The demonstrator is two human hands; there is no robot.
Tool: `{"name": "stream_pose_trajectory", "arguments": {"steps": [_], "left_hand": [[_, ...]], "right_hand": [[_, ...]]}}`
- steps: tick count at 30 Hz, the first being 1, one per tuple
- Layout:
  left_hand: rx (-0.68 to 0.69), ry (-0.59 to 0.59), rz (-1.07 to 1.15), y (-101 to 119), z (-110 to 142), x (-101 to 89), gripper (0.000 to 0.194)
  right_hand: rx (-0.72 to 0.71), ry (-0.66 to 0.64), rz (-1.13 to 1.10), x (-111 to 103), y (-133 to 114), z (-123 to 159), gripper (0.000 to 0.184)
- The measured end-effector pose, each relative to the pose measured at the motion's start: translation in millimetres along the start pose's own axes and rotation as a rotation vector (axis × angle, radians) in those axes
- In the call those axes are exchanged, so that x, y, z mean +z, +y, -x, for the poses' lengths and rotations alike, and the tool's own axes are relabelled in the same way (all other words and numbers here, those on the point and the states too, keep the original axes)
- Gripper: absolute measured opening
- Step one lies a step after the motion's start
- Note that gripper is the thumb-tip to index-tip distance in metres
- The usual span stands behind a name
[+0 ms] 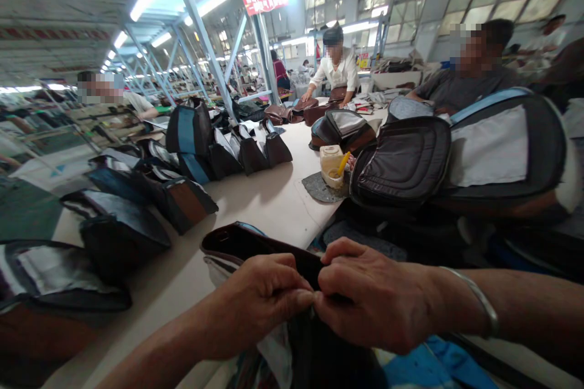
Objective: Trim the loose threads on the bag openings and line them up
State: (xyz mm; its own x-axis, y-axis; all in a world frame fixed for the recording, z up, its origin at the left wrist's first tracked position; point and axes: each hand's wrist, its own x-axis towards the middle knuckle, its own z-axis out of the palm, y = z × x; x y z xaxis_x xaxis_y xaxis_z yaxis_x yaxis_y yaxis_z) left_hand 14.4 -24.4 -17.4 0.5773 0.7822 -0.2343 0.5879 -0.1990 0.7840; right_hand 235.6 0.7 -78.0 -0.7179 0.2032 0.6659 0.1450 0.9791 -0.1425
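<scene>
In front of me is an unfinished dark bag (333,355) with white lining showing along its side. My left hand (258,307) pinches the edge of its opening between thumb and fingers. Right beside it, my right hand (371,295), with a bangle on the wrist, grips the same edge with curled fingers. The two thumbs nearly meet at the rim. The bag's open mouth (235,242) extends away to the upper left. Anything small between the fingertips is hidden.
Several dark bags (123,228) stand along the table's left side. On the right are a padded black panel (401,161) and a larger bag piece (506,152). A cream container (331,161) holds a yellow-handled tool (344,162). Co-workers sit or stand around the pale table (274,194).
</scene>
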Motion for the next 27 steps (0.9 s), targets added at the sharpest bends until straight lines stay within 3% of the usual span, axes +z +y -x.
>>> {"name": "stream_pose_trajectory", "arguments": {"steps": [5,8,11,16,20,23,25,27], "left_hand": [[0.007,0.082,-0.04,0,4,15.4,0.022],[0.082,0.205,-0.17,2,12,25.5,0.015],[0.177,0.287,-0.267,4,16,33.6,0.016],[0.279,0.433,-0.362,4,10,39.9,0.02],[0.332,0.429,-0.351,7,8,31.2,0.023],[0.244,0.379,-0.296,10,18,13.4,0.021],[0.147,0.343,-0.213,11,31,0.2,0.018],[0.091,0.315,-0.071,10,46,-9.7,0.013]], "right_hand": [[-0.113,0.016,0.044,-5,-7,8,0.014],[0.062,-0.057,-0.159,-24,-7,2,0.019],[0.274,-0.233,-0.354,-45,-2,-11,0.024],[0.359,-0.438,-0.462,-54,5,-27,0.012],[0.444,-0.495,-0.391,-39,2,-43,0.008],[0.458,-0.436,-0.37,-35,4,-61,0.011],[0.41,-0.428,-0.534,-36,13,-72,0.019],[0.271,-0.419,-0.672,-37,24,-78,0.029]]}}
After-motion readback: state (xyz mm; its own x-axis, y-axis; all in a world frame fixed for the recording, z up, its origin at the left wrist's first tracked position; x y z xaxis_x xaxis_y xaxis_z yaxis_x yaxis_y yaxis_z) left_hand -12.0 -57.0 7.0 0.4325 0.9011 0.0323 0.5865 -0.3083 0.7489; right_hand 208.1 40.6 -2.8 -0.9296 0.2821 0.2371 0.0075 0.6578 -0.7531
